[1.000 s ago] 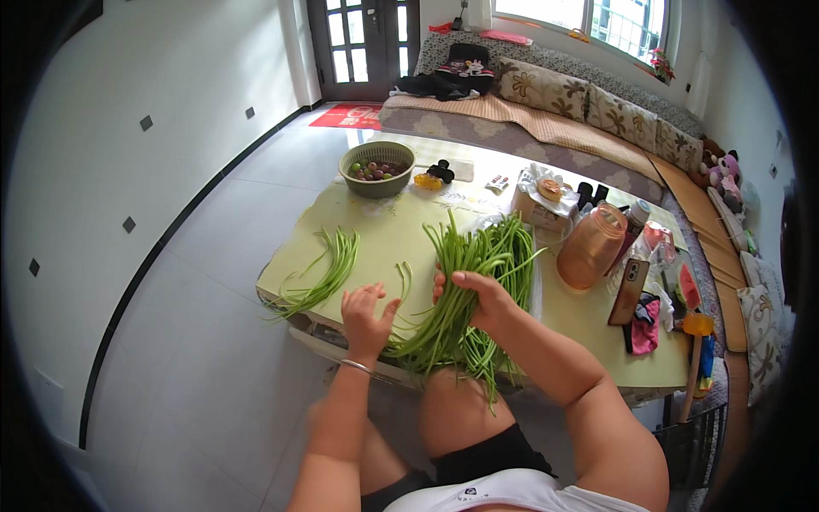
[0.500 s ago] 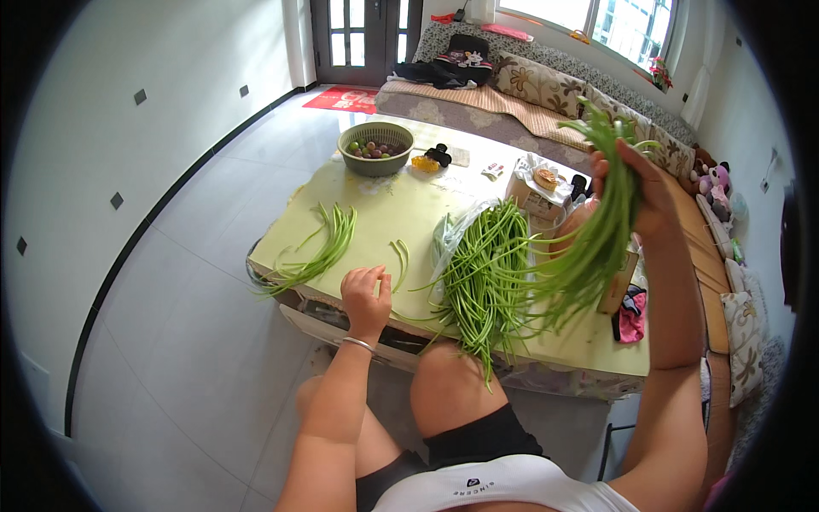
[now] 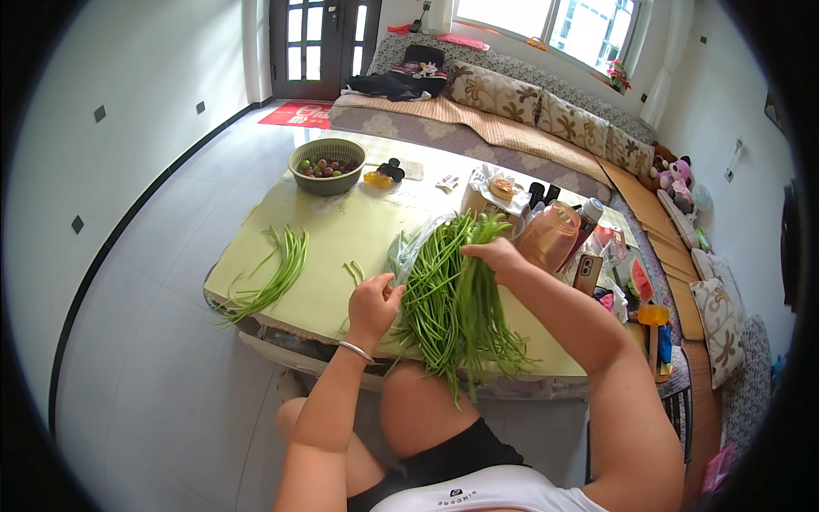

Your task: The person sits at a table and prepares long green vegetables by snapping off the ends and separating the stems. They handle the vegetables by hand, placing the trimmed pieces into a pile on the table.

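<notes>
My right hand (image 3: 495,258) is closed around a bunch of long green stems (image 3: 483,316), their ends hanging over the near table edge. That bunch lies against a larger pile of the same stems (image 3: 433,290), which rests on a clear plastic bag (image 3: 408,249). Just left of the pile is my left hand (image 3: 374,305), its fingers curled; whatever they may hold is hidden. Beyond it lie a couple of short stem pieces (image 3: 353,271). A smaller bundle of stems (image 3: 286,269) sits apart at the table's left side.
The yellow-topped table (image 3: 341,226) carries a green basket of grapes (image 3: 327,171) at the far left. To the right stand a pink-orange plastic jar (image 3: 550,235), a phone (image 3: 587,273), a bottle (image 3: 589,212) and a watermelon piece (image 3: 640,280). A sofa (image 3: 478,141) runs behind.
My right hand has come down and left with its bunch, from raised at the right to the main pile. My left hand has shifted slightly toward the pile. The view has turned right.
</notes>
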Action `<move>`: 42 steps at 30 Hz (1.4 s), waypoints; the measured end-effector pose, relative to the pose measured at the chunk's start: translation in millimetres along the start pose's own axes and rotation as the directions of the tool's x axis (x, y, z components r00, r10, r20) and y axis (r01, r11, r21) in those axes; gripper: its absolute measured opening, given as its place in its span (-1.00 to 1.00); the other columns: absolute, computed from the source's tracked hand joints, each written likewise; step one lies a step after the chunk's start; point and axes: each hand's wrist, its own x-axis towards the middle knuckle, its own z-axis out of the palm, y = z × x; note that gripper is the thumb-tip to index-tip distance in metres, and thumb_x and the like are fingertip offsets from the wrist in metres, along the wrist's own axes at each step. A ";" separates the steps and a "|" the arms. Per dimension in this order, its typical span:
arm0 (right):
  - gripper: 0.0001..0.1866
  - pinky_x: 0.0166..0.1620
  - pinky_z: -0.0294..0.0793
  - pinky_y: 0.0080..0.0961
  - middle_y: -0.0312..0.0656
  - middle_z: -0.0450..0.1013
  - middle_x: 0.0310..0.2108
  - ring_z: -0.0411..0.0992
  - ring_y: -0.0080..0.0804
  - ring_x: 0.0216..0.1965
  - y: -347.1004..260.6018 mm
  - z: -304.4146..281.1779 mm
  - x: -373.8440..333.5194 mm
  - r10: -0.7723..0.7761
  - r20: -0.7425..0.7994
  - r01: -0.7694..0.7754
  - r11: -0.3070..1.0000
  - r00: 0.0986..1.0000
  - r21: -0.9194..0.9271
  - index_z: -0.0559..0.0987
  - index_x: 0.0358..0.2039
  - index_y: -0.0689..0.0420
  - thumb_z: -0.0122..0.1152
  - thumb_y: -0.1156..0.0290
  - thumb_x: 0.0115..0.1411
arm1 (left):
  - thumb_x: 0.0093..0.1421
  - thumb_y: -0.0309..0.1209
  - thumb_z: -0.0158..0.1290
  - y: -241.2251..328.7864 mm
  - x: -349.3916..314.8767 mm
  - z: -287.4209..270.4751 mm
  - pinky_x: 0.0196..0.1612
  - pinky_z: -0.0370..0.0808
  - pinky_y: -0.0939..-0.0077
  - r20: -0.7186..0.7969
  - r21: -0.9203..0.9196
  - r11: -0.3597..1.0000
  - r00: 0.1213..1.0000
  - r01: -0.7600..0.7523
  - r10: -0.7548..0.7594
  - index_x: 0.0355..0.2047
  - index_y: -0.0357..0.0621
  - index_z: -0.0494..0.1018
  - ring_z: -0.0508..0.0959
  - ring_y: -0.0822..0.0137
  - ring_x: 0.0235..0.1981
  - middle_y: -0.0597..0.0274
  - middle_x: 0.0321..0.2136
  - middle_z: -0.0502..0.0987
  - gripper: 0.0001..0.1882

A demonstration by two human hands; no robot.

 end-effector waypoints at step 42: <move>-0.26 -0.29 0.60 -0.28 0.05 0.57 -0.21 0.60 -0.13 -0.26 25.3 114.3 -18.7 -0.069 0.487 0.397 -0.485 0.871 -0.779 0.23 0.20 0.53 0.16 0.31 0.11 | 0.33 -0.52 -0.04 18.7 48.3 -14.0 -0.43 0.37 0.60 0.163 -0.966 0.133 0.924 0.220 -0.347 -0.27 -0.18 0.41 0.38 0.46 -0.55 0.31 -0.51 0.43 -0.96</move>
